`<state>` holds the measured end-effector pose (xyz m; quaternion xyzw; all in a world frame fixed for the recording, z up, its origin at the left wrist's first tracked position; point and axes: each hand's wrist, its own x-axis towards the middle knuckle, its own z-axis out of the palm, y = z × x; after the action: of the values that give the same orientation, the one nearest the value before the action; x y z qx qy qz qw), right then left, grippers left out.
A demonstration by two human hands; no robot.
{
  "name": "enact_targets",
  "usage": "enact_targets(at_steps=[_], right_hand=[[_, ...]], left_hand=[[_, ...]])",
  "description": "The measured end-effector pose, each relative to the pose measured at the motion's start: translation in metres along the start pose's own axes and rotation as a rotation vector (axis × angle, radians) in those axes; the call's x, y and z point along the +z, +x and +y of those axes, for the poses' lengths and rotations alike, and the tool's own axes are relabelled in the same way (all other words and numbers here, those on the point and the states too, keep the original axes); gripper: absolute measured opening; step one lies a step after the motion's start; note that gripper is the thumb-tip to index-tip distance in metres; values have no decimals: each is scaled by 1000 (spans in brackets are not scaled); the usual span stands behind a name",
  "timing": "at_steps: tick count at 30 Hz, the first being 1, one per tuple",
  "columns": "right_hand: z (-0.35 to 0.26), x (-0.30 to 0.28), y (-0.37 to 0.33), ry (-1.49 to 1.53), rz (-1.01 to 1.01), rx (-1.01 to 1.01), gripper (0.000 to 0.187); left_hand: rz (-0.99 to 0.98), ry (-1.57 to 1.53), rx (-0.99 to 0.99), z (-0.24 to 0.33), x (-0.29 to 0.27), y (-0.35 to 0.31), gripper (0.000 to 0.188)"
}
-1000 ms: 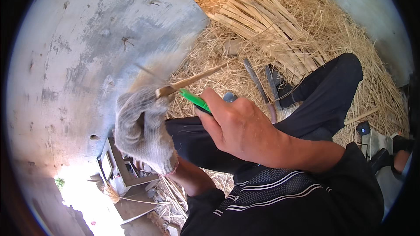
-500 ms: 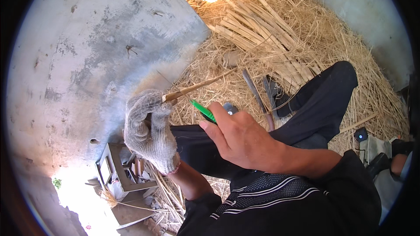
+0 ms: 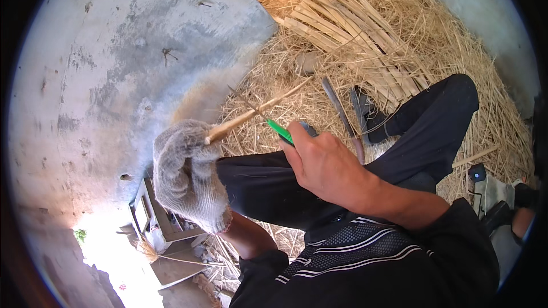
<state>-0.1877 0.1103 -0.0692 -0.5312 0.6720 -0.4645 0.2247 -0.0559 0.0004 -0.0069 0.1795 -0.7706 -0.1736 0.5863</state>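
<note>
Loose straw (image 3: 456, 51) covers the ground beyond the fingers, with a bundle of split bamboo strips (image 3: 354, 40) lying on it farther out. A dark curved blade (image 3: 342, 117) rests on the straw just past the right hand, beside a black shoe (image 3: 371, 120). A grey concrete wall (image 3: 114, 68) rises to the left of the gloved hand, and a small wooden stool (image 3: 154, 217) shows below it. The person's dark trouser leg (image 3: 422, 137) crosses behind the right hand and hides the straw there.

The knife's blade is thin and hard to make out against the straw; only its green handle (image 3: 281, 131) shows clearly, the rest hidden in the palm.

The left hand (image 3: 185, 177), in a knitted grey glove, has its fingers closed tight around the near end of a thin bamboo stick (image 3: 257, 111), which slants up and away to the right. The right hand (image 3: 325, 162), bare, has its fingers curled around the green-handled knife, its blade meeting the stick just above the glove
</note>
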Motion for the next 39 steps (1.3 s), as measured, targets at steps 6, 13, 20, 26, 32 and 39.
enact_targets(at_steps=[6, 13, 20, 26, 32, 39], right_hand=[[-10, 4, 7, -17, 0, 43, 21], [-11, -1, 9, -103, -28, 29, 22], [209, 44, 20, -570, -309, -23, 34], [109, -13, 14, -210, 87, 261, 28], [-24, -21, 5, 180, -43, -160, 24], [-4, 4, 13, -99, -68, -40, 22]], left_hand=[[2, 41, 23, -2, 0, 2, 17], [41, -12, -71, -2, -7, -1, 14], [11, 43, -48, 10, 10, 8, 17], [233, -120, -300, 4, 8, 0, 22], [199, 46, -100, 3, 11, -8, 23], [170, 87, -35, 8, 5, -14, 21]])
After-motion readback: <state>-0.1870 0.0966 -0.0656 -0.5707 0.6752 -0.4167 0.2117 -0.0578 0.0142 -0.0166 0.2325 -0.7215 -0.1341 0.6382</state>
